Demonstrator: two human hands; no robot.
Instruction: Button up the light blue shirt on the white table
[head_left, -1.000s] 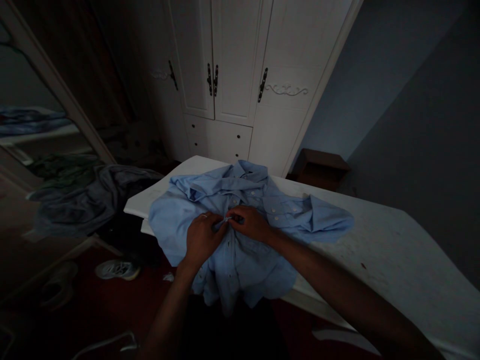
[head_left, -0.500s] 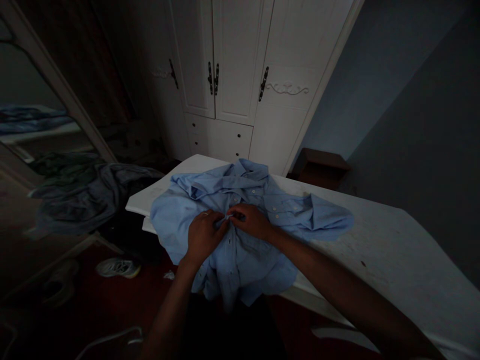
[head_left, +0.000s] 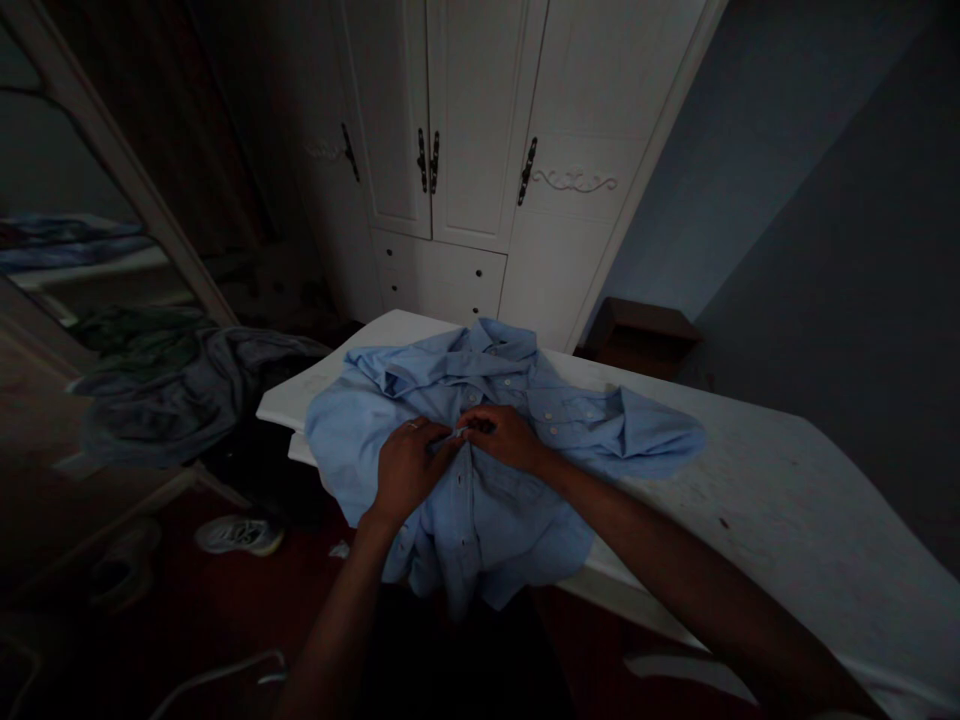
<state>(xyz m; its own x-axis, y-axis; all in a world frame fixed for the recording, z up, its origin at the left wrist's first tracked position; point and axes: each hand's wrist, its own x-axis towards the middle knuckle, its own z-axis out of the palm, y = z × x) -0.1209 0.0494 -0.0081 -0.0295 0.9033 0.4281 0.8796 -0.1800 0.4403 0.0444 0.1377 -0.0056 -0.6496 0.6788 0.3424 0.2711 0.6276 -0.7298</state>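
Shirt (head_left: pixel 525 520), blue, on surface (head_left: pixel 757 480); your left hand (head_left: pixel 409 468) and right hand (head_left: pixel 505 438), side by side, still pinch its placket (head_left: pixel 465 510) between closed fingers (head_left: pixel 474 412), barely moved from a second ago.

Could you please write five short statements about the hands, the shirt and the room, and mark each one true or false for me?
1. The left hand and right hand both have their fingers on the blue shirt. True.
2. The left hand is bare of jewellery. False: it wears a ring.
3. The shirt is spread on a white table. True.
4. The white wardrobe beyond the table stands wide open. False: its visible doors are shut.
5. A light-coloured shoe is on the red floor. True.
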